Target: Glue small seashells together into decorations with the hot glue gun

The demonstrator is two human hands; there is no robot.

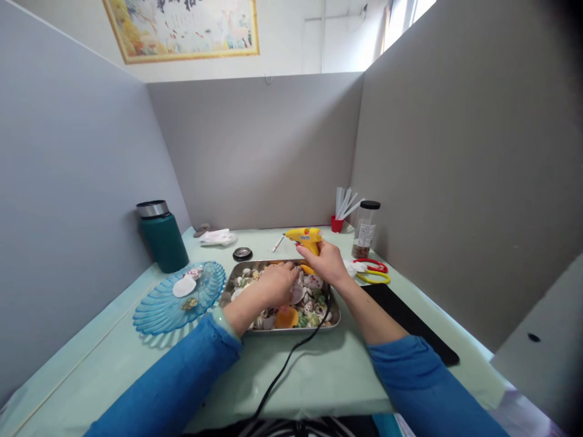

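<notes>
My right hand (327, 262) is closed around a yellow glue gun (304, 237), held above the far edge of a steel tray (336, 317) filled with several seashells. The gun's black cord (286, 363) runs back toward me over the tray's front rim. My left hand (276, 283) reaches down into the shells with fingers curled; what it holds, if anything, is hidden. A blue glass plate (159, 312) with a few shells on it lies left of the tray.
A dark green flask (163, 238) stands at the back left. A small black ring, white tissue, red cup of glue sticks (337, 223), clear jar (365, 230), red and yellow scissors (374, 272) and black mat (410, 321) surround the tray. Grey partitions enclose the table.
</notes>
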